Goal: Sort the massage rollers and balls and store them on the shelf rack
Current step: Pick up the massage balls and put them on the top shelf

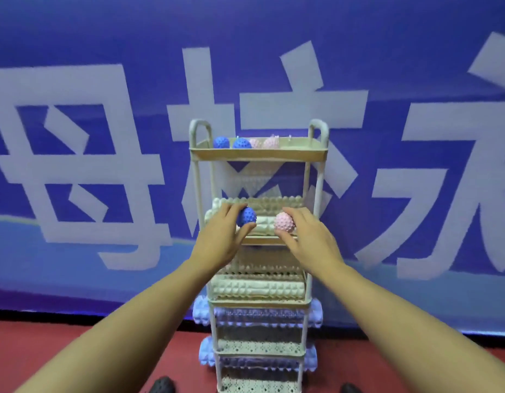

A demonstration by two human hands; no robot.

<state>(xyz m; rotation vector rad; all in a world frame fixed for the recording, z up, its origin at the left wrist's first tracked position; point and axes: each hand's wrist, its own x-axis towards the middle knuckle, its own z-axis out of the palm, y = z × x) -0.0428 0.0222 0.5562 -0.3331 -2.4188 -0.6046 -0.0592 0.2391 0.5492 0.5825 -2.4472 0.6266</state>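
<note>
Fingers and thumb of the left hand (221, 236) curl around a spiky blue ball (247, 216), and the right hand (308, 236) pinches a spiky pink ball (285, 222) the same way, both balls held side by side just in front of the cream rollers (259, 207) on the second tier of the shelf rack (316, 177). Up on the top tray sit two more blue balls (231, 143) and two pink balls (265, 142) in a row. Another cream roller (257, 287) lies on the tier below the hands, and pale lilac rollers (201, 310) stick out from the lower shelves. The rack stands on a red floor (75, 344) against a blue banner (103, 52) with big white characters
</note>
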